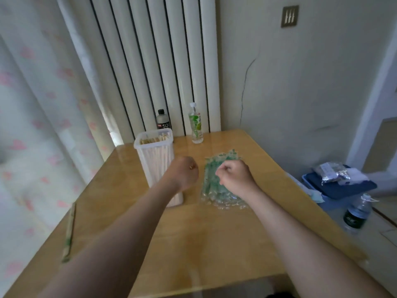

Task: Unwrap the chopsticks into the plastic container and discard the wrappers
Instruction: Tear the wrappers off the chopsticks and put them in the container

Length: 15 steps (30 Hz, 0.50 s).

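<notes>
Tabletop (193, 237): glossy tan wood with straight edges. Open wood runs from the hands toward 6 o'clock, crossed only by the two forearms. The far edge meets a ribbed white radiator (150, 61). A dark bottle (163, 121) and a clear green-labelled bottle (196, 125) stand at 12 o'clock.

Plastic container (153, 160): tall, translucent white with rounded corners. It stands upright at 11 o'clock and is packed with pale unwrapped chopsticks (155, 139).

Pile of wrapped chopsticks (211, 190): crinkly clear film printed green, lying at 1 o'clock, near the container but apart from it.

One wrapped pair (69, 233) is at 9 o'clock by the left edge. It is blurred, so I cannot tell whether it rests on the wood.

Left hand (182, 174): in front of the container, fingers curled tight, with a small orange speck at the knuckles. Whether it holds anything, I cannot tell.

Right hand (235, 178): over the pile, fingers curled with thumb against forefinger. Whether it has a grasp on a wrapper, I cannot tell.
</notes>
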Motion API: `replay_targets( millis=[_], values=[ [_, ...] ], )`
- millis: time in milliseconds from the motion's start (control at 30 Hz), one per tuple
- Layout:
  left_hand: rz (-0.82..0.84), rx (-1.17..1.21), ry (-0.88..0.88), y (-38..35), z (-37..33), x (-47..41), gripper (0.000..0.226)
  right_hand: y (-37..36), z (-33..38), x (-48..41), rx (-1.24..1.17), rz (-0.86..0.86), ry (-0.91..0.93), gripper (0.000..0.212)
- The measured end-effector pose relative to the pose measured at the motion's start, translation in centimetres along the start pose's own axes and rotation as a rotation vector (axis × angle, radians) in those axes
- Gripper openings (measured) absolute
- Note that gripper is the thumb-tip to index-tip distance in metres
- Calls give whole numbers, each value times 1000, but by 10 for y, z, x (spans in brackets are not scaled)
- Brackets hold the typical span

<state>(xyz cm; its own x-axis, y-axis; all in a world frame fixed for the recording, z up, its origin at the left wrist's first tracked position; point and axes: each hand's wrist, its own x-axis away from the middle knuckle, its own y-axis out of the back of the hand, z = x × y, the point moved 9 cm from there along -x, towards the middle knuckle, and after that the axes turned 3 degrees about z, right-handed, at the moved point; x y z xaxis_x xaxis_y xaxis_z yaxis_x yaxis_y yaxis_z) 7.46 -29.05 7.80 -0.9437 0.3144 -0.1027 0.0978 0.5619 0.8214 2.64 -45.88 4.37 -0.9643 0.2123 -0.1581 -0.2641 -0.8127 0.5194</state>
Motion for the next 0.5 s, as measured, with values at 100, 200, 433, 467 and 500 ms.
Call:
replay_targets(
  millis=[100,200,433,467,500],
  values=[
    [-9,53,45,17,33,28,24,-46,37,14,23,116,67,24],
    [-13,142,154,33,82,56,49,-100,61,27,59,228,100,26],
    [-217,155,464,93,235,126,12,-229,87,57,177,487,93,25],
    [-248,130,519,102,255,136,11,-245,87,60,192,513,87,26],
    [-268,108,566,109,272,145,10,-259,86,63,200,537,74,27]
  ],
)
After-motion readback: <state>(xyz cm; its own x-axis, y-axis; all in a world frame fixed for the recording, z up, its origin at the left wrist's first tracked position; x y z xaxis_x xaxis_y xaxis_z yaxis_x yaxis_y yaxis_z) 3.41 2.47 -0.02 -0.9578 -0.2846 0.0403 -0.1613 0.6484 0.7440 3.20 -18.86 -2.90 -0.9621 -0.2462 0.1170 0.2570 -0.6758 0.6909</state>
